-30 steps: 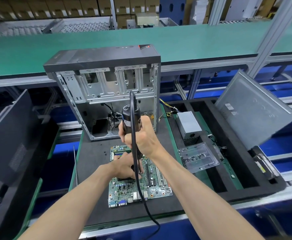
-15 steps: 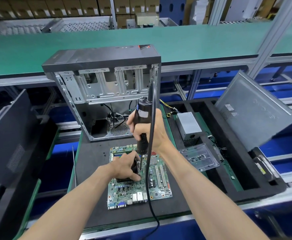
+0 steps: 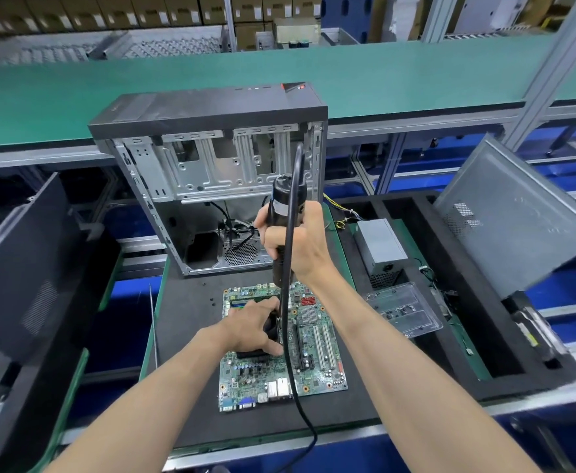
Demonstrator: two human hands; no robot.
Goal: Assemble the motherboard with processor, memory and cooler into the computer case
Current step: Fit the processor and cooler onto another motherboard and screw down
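Green circuit board fills the middle of the head view: the motherboard (image 3: 281, 346) lies flat on a black foam pad (image 3: 191, 322) on the worktop, just in front of the open computer case (image 3: 211, 172), which stands upright and holds no board yet. The left hand (image 3: 254, 327) presses down over the dark cooler (image 3: 257, 351) seated near the board's centre, fingers curled round its edge. The right hand (image 3: 297, 240) has its grip closed round a black electric screwdriver (image 3: 285, 213), held upright with its bit coming down at the cooler's right side, beside the left fingertips; whether the bit sits in a screw is hidden. Over the last second the driver has shifted from the cooler's left side to its right (its cable (image 3: 291, 336) now drapes down across the board), while the left hand stayed put. That suggests one fastening is done and another corner is being driven, so the cooler is partly secured. To the right lie a grey power supply (image 3: 380, 245), a clear plastic tray (image 3: 402, 310) and the case's side panel (image 3: 515, 216).
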